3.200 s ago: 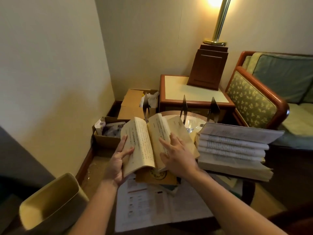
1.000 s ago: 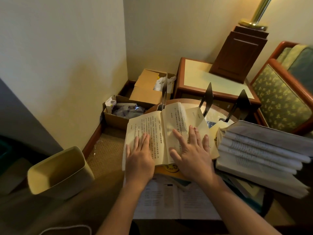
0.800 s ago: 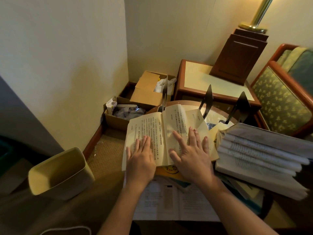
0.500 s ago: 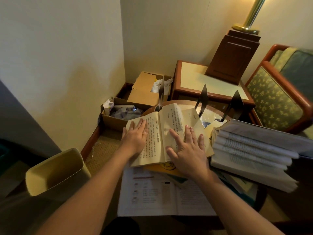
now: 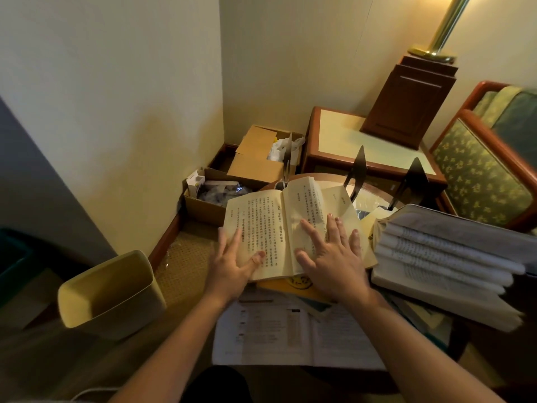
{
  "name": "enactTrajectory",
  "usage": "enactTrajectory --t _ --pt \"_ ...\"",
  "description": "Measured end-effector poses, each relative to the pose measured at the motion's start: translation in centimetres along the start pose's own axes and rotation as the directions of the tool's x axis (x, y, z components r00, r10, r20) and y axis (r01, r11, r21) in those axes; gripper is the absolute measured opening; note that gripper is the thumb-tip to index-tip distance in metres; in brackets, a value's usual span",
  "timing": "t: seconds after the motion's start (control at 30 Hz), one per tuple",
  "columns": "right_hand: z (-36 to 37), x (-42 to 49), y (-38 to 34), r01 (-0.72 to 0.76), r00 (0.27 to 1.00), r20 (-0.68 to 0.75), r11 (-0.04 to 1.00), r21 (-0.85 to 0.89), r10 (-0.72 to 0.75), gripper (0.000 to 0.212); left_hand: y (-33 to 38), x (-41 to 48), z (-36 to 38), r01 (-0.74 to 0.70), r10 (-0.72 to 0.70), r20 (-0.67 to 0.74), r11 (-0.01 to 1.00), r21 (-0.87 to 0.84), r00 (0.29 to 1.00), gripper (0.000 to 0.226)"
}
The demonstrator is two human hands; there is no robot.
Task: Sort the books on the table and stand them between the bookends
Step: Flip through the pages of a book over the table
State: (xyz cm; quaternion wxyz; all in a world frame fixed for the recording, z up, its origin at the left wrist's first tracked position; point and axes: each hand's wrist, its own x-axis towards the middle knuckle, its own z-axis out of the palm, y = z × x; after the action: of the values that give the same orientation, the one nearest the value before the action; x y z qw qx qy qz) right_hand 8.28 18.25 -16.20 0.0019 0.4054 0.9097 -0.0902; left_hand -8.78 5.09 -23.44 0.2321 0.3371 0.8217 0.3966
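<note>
An open yellowed book lies on top of other books on the round table. My left hand is at its lower left corner, fingers spread, thumb on the left page. My right hand presses flat on the right page with straight fingers. Under the open book a yellow book shows, and below that a large open book with white pages. A stack of several opened books stands at the right. Two black bookends stand at the table's far side.
A beige waste bin stands on the floor at the left. Cardboard boxes fill the corner by the wall. A wooden side table with a lamp base is behind, an armchair at the right.
My left hand slid from the top of the left page down to the book's lower left corner. My right hand stayed flat on the right page.
</note>
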Motion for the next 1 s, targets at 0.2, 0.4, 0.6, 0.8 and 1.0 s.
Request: enactTrajectory --t 0.2,0.4,0.6,0.8,1.0 --pt "-1.3 0.2 0.0 0.008 0.998 0.059 0.997 0.075 -0.012 0.087 0.6 0.3 -0.9 -0.028 0.017 -0.063 0.984 -0.177 0.998 0.098" --pt "-2.2 -0.1 0.2 0.084 0.990 0.107 0.995 0.053 -0.090 0.130 0.6 0.5 -1.1 -0.006 -0.002 -0.033 0.974 -0.226 0.999 0.102" --pt "-2.2 -0.2 0.3 0.069 0.991 0.108 0.996 0.064 -0.076 0.134 0.3 0.7 -1.2 -0.019 0.008 -0.051 0.973 -0.229 0.999 0.102" --pt "-2.4 0.1 -0.1 0.022 0.993 0.110 0.985 0.171 -0.041 0.123 0.3 0.4 -1.8 -0.023 0.010 -0.055 0.971 -0.237 0.998 0.112" --pt "-4.0 -0.1 -1.8 0.145 0.986 0.051 0.969 0.199 -0.158 0.107 1.5 0.4 -2.4 -0.076 0.039 -0.108 0.928 -0.364 0.993 0.089"
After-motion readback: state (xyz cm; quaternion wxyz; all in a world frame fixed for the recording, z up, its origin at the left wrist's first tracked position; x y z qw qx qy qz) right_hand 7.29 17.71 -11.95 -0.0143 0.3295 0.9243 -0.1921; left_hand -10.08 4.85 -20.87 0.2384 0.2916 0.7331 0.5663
